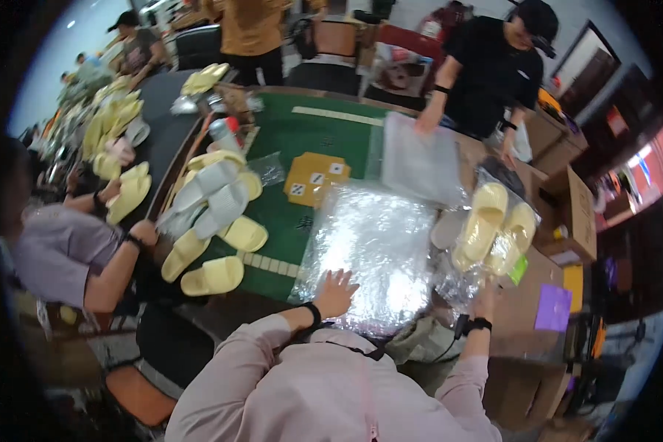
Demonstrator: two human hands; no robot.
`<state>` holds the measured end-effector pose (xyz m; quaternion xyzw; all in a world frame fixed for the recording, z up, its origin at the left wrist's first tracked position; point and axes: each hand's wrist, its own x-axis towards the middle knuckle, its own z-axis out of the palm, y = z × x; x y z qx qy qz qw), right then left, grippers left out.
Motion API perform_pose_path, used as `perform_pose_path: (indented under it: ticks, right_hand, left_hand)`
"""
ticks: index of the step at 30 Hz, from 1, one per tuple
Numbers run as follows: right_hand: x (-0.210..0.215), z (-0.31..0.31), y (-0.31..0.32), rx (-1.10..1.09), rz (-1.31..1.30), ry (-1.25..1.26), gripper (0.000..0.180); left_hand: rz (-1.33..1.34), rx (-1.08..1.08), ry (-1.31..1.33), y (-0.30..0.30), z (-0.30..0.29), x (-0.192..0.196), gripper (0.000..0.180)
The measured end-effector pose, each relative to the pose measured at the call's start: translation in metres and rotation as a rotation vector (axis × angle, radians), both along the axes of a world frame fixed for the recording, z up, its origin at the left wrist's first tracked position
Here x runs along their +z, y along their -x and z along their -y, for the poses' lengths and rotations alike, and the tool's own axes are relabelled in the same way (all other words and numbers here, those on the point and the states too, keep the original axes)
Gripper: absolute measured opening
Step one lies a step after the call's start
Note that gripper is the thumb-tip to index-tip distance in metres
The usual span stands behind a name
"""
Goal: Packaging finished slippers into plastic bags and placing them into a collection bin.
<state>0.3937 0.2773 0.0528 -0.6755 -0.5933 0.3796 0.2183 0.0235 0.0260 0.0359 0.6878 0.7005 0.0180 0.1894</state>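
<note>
The left hand is resting spread, its grip released, on shiny plastic sheets at the near side of the bench. The right hand is lying beside the bagged yellow slippers at right (whether its grip is grasping, I cannot tell).

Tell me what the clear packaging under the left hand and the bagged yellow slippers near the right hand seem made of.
Clear packaging: glossy, thin plastic film, judging by its crinkles and bright glare.
Yellow slippers: probably moulded foam or soft rubber, from their thick, evenly coloured shapes; smooth-looking, exact finish unclear.
</note>
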Motion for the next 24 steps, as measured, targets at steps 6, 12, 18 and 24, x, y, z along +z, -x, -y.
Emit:
perform_pose_path:
  ticks: [6, 12, 18, 24]
  right_hand:
    - [0.038, 0.009, 0.021, -0.394, -0.735, 0.523, 0.032]
    - [-0.025, -0.004, -0.014, 0.013, -0.676, 0.152, 0.022]
    - [-0.02, -0.015, 0.024, -0.273, -1.08, 0.495, 0.022]
    - [0.13, 0.018, 0.11, -0.165, -1.105, 0.171, 0.02]
  left_hand:
    - [0.08, 0.017, 0.027, -0.002, 0.002, -0.041, 0.05]
    - [0.043, -0.02, -0.049, -0.006, -0.01, -0.036, 0.048]
    - [-0.03, -0.016, -0.244, -0.009, 0.0, -0.015, 0.053]
    - [0.08, -0.022, -0.208, -0.012, 0.023, -0.011, 0.049]
